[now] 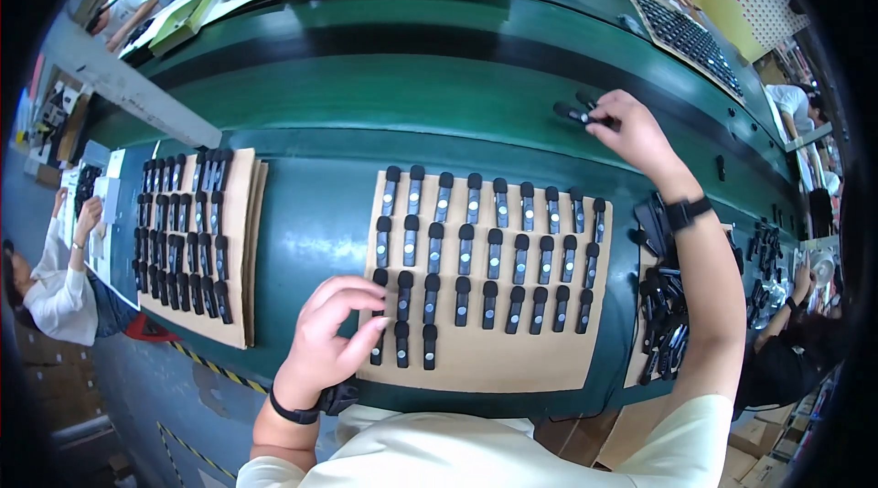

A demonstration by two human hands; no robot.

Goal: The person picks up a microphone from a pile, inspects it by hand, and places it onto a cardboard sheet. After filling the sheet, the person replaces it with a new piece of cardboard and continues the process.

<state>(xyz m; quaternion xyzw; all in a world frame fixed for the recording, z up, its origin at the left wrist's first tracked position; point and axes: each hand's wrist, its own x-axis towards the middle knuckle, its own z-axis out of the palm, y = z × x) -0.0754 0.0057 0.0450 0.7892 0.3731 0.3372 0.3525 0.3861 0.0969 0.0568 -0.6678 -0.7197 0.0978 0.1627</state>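
My right hand (pixel 631 129) reaches over the green conveyor belt, fingers pinched on a small black microphone (pixel 569 111) with a foam head. A second dark piece shows just behind it, partly covered by the fingers. My left hand (pixel 331 334) hovers at the left edge of a cardboard sheet (pixel 512 364), thumb and forefinger apart. Its fingertips are beside a microphone (pixel 379 279) that they partly cover; whether they touch it I cannot tell. Several rows of such microphones stand on the sheet, foam heads pointing away from me. The lowest row has three, at the left.
On the left lies a stack of cardboard sheets (pixel 249 250) bearing more microphones. A pile of loose black microphones (pixel 663 328) lies at my right. Beyond the belt (pixel 384 95) sits a filled tray (pixel 686 35) by a co-worker. A grey metal post (pixel 137 85) stands at the left.
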